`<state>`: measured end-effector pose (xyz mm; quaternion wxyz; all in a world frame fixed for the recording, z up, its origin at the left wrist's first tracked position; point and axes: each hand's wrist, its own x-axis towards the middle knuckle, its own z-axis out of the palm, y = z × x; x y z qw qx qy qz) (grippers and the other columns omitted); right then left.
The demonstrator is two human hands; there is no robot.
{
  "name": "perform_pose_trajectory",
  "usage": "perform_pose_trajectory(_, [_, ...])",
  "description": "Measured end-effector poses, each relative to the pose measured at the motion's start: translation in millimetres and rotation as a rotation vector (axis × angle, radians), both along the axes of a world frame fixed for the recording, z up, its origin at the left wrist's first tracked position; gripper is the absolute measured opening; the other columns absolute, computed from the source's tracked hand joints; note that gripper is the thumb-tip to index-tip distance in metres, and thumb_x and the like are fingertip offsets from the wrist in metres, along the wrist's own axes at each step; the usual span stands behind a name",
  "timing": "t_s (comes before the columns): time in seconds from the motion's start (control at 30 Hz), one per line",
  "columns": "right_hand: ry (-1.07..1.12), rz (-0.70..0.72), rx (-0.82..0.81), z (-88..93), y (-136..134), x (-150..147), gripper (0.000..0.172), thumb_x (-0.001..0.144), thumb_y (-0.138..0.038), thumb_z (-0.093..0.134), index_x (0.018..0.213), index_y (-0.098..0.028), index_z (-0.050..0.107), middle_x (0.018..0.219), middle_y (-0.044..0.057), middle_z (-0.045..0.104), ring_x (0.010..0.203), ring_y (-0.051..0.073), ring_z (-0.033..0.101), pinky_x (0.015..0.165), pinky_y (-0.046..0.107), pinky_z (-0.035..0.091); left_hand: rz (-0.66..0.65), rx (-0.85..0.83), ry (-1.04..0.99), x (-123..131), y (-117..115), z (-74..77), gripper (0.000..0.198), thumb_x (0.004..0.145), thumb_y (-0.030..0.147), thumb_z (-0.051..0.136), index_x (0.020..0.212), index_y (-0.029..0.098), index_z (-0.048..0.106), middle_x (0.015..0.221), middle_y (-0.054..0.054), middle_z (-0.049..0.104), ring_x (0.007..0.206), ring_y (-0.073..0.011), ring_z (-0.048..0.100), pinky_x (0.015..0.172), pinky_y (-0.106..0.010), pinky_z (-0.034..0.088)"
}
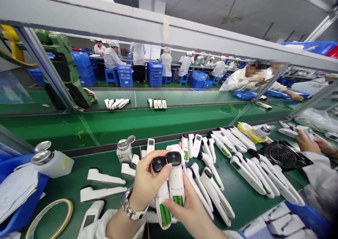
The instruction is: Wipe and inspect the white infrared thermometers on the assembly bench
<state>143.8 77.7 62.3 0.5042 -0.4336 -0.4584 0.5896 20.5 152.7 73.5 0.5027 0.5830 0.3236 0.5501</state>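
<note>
Two white handheld infrared thermometers are held side by side at the front centre, the left thermometer (158, 164) and the right thermometer (176, 179). Both have black sensor heads and uncovered battery compartments with green batteries (165, 215) inside. My left hand (148, 182), with a watch at the wrist, is closed around their upper part, its thumb between the heads. From the right, my right hand (191, 205) grips their lower part, its thumb by the batteries. Several white thermometers (215, 193) lie just right of my hands, and two more thermometers (104, 177) lie to the left.
A green conveyor (132, 123) runs behind the bench. On the left are a tape roll (69, 210), a blue bin (31, 210) and a white dispenser bottle (60, 165). Another bottle (124, 151) stands at centre. A black fan (283, 154) and a co-worker's hands (307, 142) are at right.
</note>
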Motion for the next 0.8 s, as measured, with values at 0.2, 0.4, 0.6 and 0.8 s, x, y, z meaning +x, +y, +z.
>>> perform_pose_trajectory(0.2, [-0.283, -0.094, 0.153, -19.8, -3.1, 4.1, 0.053, 0.083, -0.024, 0.06, 0.129, -0.027, 0.034, 0.127, 0.006, 0.049, 0.117, 0.021, 0.047, 0.097, 0.033, 0.041, -0.114, -0.199, -0.251, -3.7, -0.2, 3.4, 0.007, 0.079, 0.025, 0.059, 0.076, 0.019, 0.057, 0.086, -0.003, 0.07, 0.096, -0.0222, 0.062, 0.087, -0.036, 0.046])
perform_pose_trajectory(0.4, [-0.218, -0.071, 0.098, -21.7, -4.1, 1.7, 0.048, 0.083, -0.029, 0.059, 0.125, -0.025, 0.037, 0.123, 0.008, 0.054, 0.114, 0.023, 0.051, 0.095, 0.035, 0.043, 0.004, -0.242, -0.268, 0.3, 1.6, 2.4, 0.025, 0.084, 0.033, 0.05, 0.068, 0.017, 0.059, 0.08, -0.005, 0.071, 0.09, -0.0223, 0.064, 0.087, -0.036, 0.045])
perform_pose_trajectory(0.6, [-0.123, -0.042, 0.008, -12.7, -3.1, -0.1, 0.051, 0.081, -0.03, 0.062, 0.125, -0.023, 0.036, 0.124, 0.009, 0.054, 0.113, 0.024, 0.052, 0.094, 0.036, 0.045, 0.052, -0.318, -0.375, 3.9, 5.2, 0.2, 0.04, 0.088, 0.043, 0.039, 0.066, 0.017, 0.06, 0.081, -0.006, 0.071, 0.093, -0.0234, 0.063, 0.088, -0.038, 0.045])
perform_pose_trajectory(0.8, [-0.003, -0.162, 0.018, -7.6, 4.8, 4.0, 0.048, 0.078, -0.028, 0.065, 0.119, -0.024, 0.042, 0.117, 0.006, 0.06, 0.108, 0.022, 0.057, 0.092, 0.035, 0.046, -0.174, -0.536, -0.674, 12.6, 5.1, 5.1, 0.046, 0.086, 0.054, 0.035, 0.108, 0.02, 0.056, 0.12, -0.007, 0.059, 0.115, -0.023, 0.051, 0.096, -0.038, 0.04])
